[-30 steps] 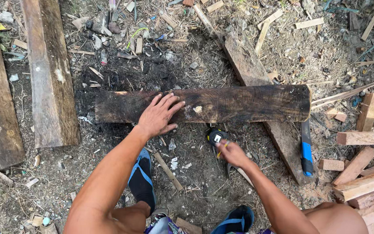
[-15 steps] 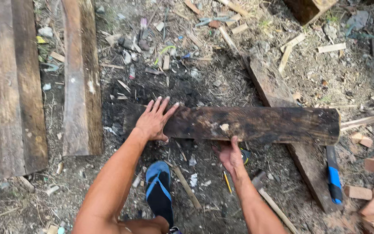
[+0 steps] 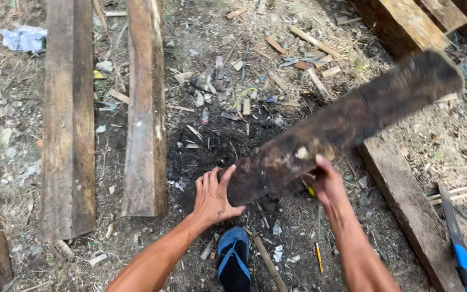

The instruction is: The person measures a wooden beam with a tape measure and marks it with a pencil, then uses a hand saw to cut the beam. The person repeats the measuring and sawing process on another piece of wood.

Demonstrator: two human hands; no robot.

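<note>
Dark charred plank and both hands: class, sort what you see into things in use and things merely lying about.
In use:
- dark charred plank, lifted at an angle
- left hand at its near end
- right hand gripping its lower edge

Lying about:
- two long weathered planks
- blue-handled tool
- pencil
- wood scraps
- blue sandal

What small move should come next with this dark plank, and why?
Probably steady it before going further: the dark plank is tilted, far end raised, with the left hand at its near end and the right hand on its edge. A pencil lies below.
</note>
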